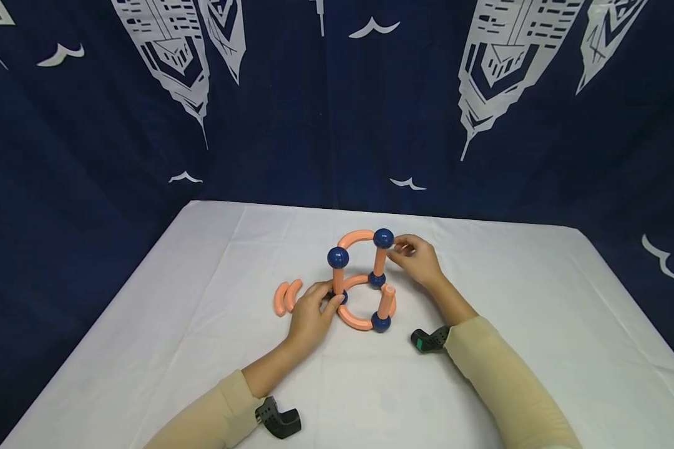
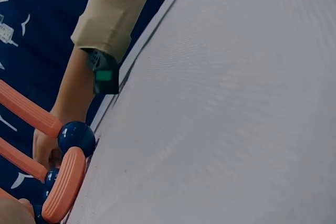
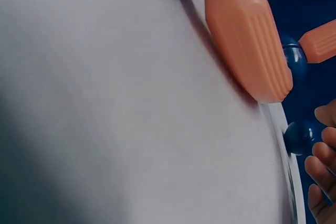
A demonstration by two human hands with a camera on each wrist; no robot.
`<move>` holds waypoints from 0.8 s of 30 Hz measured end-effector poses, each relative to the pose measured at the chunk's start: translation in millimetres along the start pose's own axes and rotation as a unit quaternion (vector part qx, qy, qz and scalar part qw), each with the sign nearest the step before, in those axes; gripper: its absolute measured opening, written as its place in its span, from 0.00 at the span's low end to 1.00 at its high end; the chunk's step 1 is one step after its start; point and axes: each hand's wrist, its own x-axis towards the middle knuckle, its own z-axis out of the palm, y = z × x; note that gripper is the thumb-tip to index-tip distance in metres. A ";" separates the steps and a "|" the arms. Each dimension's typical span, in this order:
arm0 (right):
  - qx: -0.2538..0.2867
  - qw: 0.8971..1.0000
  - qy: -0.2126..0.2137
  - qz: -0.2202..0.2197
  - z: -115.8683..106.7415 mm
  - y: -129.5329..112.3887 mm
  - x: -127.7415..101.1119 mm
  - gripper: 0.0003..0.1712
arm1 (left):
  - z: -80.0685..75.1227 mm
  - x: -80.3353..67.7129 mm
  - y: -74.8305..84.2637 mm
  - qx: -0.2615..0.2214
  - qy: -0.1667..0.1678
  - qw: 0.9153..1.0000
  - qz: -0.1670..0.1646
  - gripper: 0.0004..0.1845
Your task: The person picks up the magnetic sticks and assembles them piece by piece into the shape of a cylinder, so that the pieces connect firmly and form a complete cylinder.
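Observation:
A magnetic stick-and-ball frame stands on the table. Its base is a ring of curved orange sticks (image 1: 355, 321) and blue balls. A curved orange stick (image 1: 355, 236) bridges the upper left ball (image 1: 338, 257) and upper right ball (image 1: 384, 238). The front upright stick (image 1: 386, 302) has a bare top; in the right wrist view it looms large. My left hand (image 1: 311, 315) pinches the base's left blue ball (image 1: 344, 297) between thumb and fingers. Beside the upper right ball is my right hand (image 1: 421, 262), its fingers loosely bent and nothing visible between them.
Two loose curved orange sticks (image 1: 281, 299) lie left of the frame, just past my left hand. White cloth covers the table (image 1: 219, 349), with a dark blue patterned curtain (image 1: 326, 125) behind it. Each wrist wears a black camera (image 1: 429, 340).

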 end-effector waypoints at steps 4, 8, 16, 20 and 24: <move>-0.009 1.000 0.015 0.006 4.5 1.9 7.2 0.23 | -0.2 -0.2 1.2 0.001 -0.001 1.000 -0.002 0.15; -0.035 0.999 0.012 0.005 7.5 4.5 13.9 0.28 | -0.4 0.0 1.7 0.000 0.001 1.000 0.003 0.15; -0.094 0.995 -0.028 0.015 11.9 7.9 25.2 0.31 | -1.1 0.4 1.0 -0.001 0.001 1.000 0.002 0.15; -0.112 0.992 -0.050 0.022 12.2 4.8 30.5 0.31 | -1.3 0.2 0.8 -0.004 0.000 1.000 0.002 0.15; -0.126 0.990 -0.059 0.027 11.8 3.3 33.2 0.28 | -1.1 0.1 0.9 -0.007 -0.001 1.000 0.001 0.16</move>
